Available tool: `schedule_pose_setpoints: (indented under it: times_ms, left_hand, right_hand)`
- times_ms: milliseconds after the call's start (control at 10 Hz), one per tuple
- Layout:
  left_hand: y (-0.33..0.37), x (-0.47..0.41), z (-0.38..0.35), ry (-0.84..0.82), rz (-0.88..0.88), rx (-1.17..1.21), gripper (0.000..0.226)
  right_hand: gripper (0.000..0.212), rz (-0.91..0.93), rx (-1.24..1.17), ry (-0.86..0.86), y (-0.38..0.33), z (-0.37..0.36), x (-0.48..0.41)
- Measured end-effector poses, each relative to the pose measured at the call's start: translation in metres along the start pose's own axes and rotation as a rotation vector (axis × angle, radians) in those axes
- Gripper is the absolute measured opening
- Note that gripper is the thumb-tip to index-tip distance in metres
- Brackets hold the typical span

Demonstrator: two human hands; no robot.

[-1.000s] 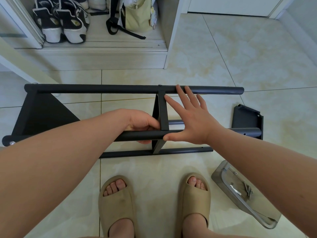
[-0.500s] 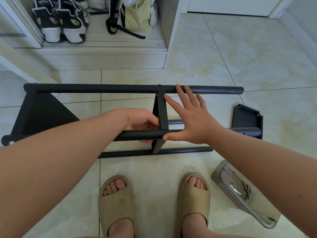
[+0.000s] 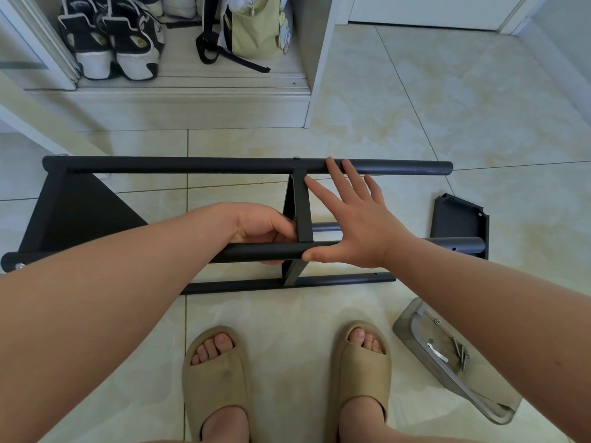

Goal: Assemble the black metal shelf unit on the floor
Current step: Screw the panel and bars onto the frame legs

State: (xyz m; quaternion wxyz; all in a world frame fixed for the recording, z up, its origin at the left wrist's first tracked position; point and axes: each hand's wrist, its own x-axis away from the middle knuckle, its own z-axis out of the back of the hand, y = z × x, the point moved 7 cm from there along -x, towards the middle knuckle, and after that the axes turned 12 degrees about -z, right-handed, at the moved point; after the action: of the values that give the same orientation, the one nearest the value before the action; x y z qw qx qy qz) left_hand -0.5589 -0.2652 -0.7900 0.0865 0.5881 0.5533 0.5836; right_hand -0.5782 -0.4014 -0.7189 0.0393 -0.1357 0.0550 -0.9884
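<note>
The pale tiled floor (image 3: pixel 399 91) fills most of what I see, and the black metal shelf unit (image 3: pixel 192 165) lies on its side across it, straight ahead of my feet. Its long tubes run left to right. A dark triangular shelf panel (image 3: pixel 73 215) closes the frame at the left end, and a flat upright crossbar (image 3: pixel 302 212) joins the tubes near the middle.

Beyond the frame stands an open closet (image 3: pixel 192 103) with a pair of black-and-white sneakers (image 3: pixel 112 43) and a pale green bag (image 3: pixel 256 30) inside.

My left hand (image 3: pixel 259 228) is wrapped around the near tube (image 3: pixel 256 251), just left of the crossbar, with the fingers curled under it. My right hand (image 3: pixel 358 231) is spread flat with the fingers straight. The thumb lies along the near tube, the index fingertip touches the crossbar, and the longer fingers reach the far tube; it grips nothing.

A loose black panel (image 3: pixel 454 219) stands at the frame's right end. My tan slippers (image 3: pixel 217 378) sit below the frame. To their right, a clear plastic tray (image 3: pixel 419 324) holds a few screws (image 3: pixel 460 350).
</note>
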Motion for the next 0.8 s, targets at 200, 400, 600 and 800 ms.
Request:
schedule_pose_setpoints:
  times_ms: [200, 400, 600, 800]
  left_hand:
    - [-0.0024, -0.0009, 0.0040, 0.050, 0.017, 0.028, 0.013]
    - [-0.0065, 0.0005, 0.0035, 0.073, 0.097, -0.019, 0.012]
    - [-0.0021, -0.0001, 0.0015, 0.032, 0.036, 0.010, 0.013]
    - [-0.0004, -0.0018, 0.0038, 0.039, -0.005, 0.033, 0.015]
  right_hand:
    - [0.119, 0.004, -0.005, 0.011, 0.0003, -0.0004, -0.0006]
    - [0.119, 0.001, -0.008, 0.008, 0.0006, -0.0006, -0.0004]
    - [0.119, -0.001, -0.008, 0.005, 0.0002, 0.0003, 0.0000]
    - [0.120, 0.001, -0.005, 0.009, -0.0001, 0.0002, -0.0001]
